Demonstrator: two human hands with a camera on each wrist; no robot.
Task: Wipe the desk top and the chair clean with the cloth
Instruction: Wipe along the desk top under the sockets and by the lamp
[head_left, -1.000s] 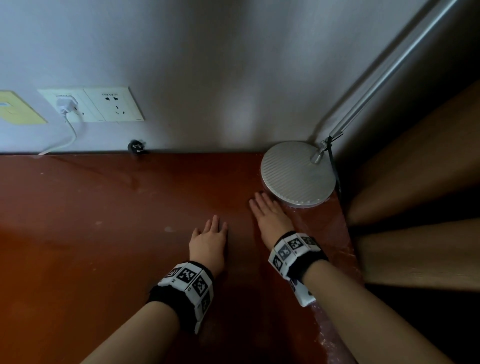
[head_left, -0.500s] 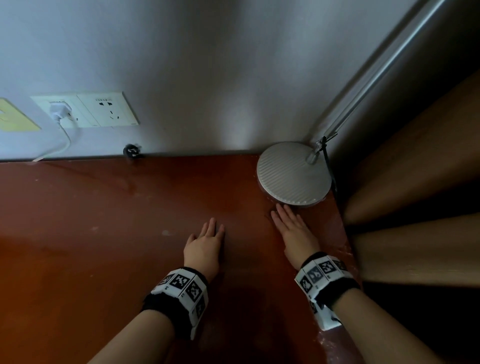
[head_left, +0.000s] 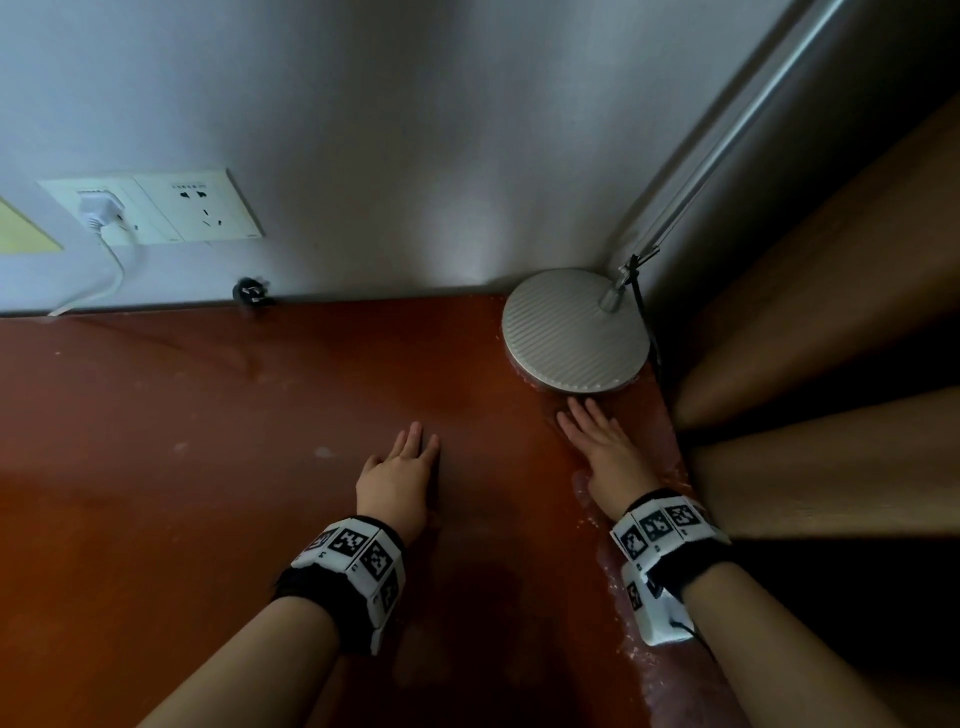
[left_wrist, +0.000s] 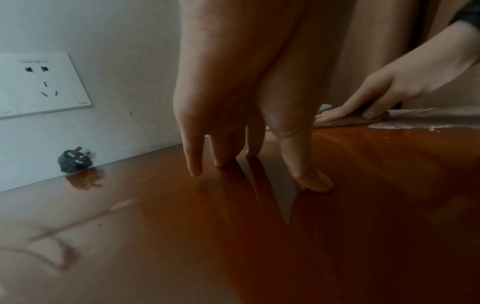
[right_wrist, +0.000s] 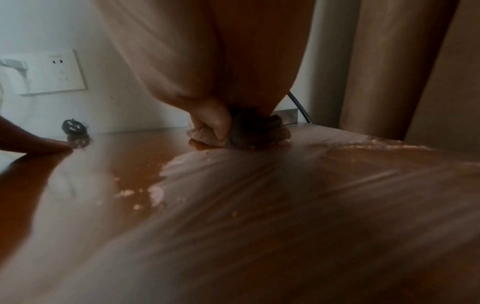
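Observation:
The reddish-brown desk top (head_left: 208, 467) fills the head view. My left hand (head_left: 408, 457) lies flat on it near the middle, fingers straight, holding nothing; its fingertips (left_wrist: 311, 181) touch the wood. My right hand (head_left: 597, 439) lies flat near the desk's right edge, just in front of the lamp base. It presses a brownish cloth (left_wrist: 358, 121) onto the wood, thumb down on the cloth's edge. In the right wrist view the cloth (right_wrist: 205, 137) bunches under the thumb. The head view hides most of the cloth. No chair is in view.
A round grey lamp base (head_left: 574, 330) with a slanted metal arm stands in the back right corner. A loose black plug (head_left: 252, 293) lies against the wall. Wall sockets (head_left: 202, 208) hold a white plug (head_left: 101, 213). Wooden panels (head_left: 831, 312) border the right edge. A wet smear (head_left: 660, 675) runs along there.
My right hand has slid to the right with the cloth, along the front of the lamp base toward the desk's right edge. The left hand has stayed in place.

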